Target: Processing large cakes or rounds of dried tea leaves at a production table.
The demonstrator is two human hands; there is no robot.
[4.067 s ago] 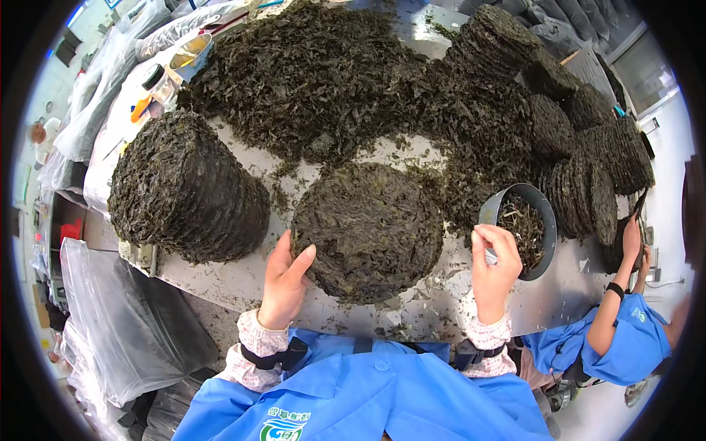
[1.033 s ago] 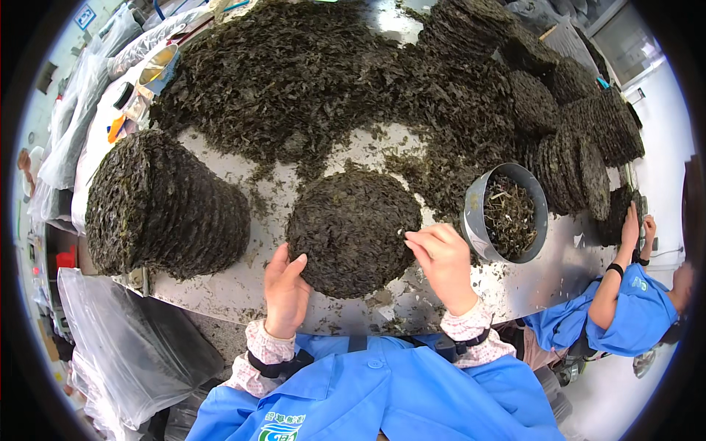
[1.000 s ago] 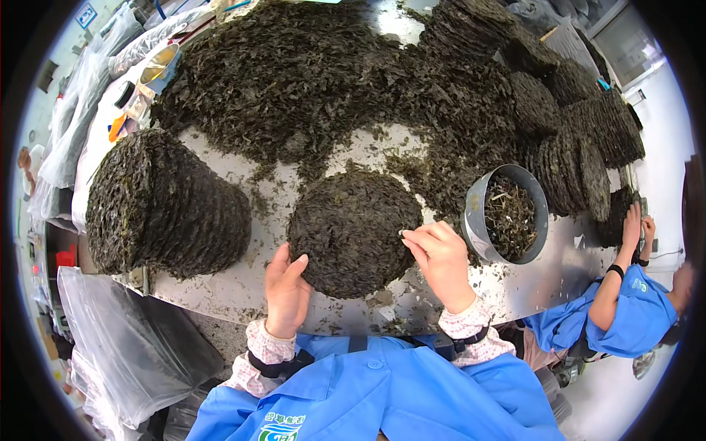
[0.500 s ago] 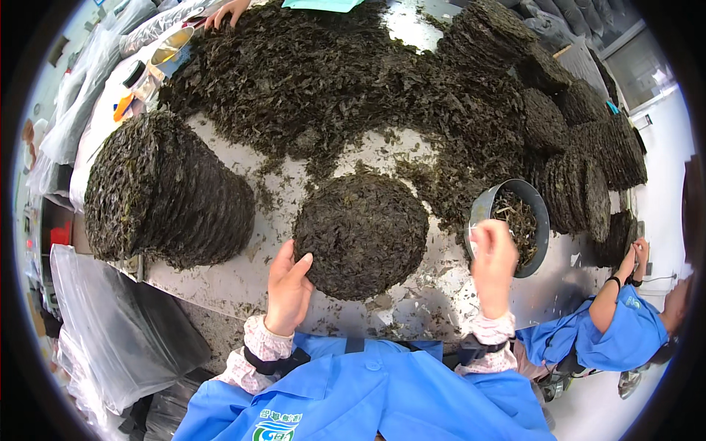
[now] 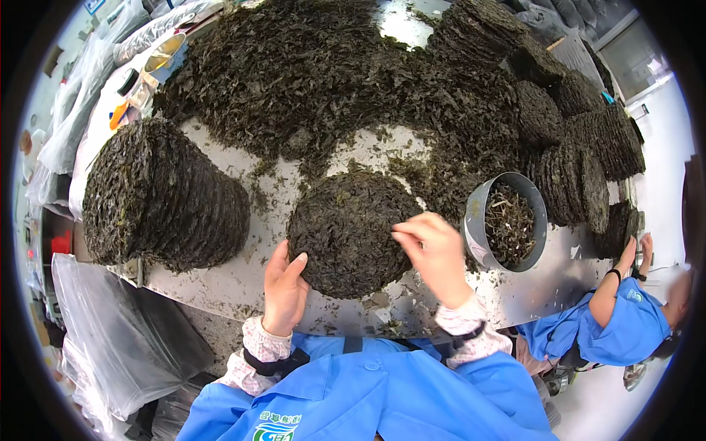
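A round, dark disc of dried seaweed (image 5: 349,239) lies on the metal table in front of me. My left hand (image 5: 285,290) grips its lower left edge, the thumb on top. Over the disc's right part, my right hand (image 5: 435,253) has thumb and forefinger pinched together at the surface. Whatever sits between those fingertips is too small to make out. Right of that hand stands a grey round tub (image 5: 543,220) holding pale and brown scraps (image 5: 507,224).
Loose seaweed (image 5: 331,81) is heaped across the back. A stack of seaweed discs (image 5: 162,195) lies on its side at left, and more stacks (image 5: 581,176) fill the right. A co-worker's hands (image 5: 635,257) touch a disc at far right. Plastic sheeting (image 5: 125,331) hangs lower left.
My right hand has moved left from the tub's rim to the disc. The left hand keeps its hold. The hand at the back left has gone from view.
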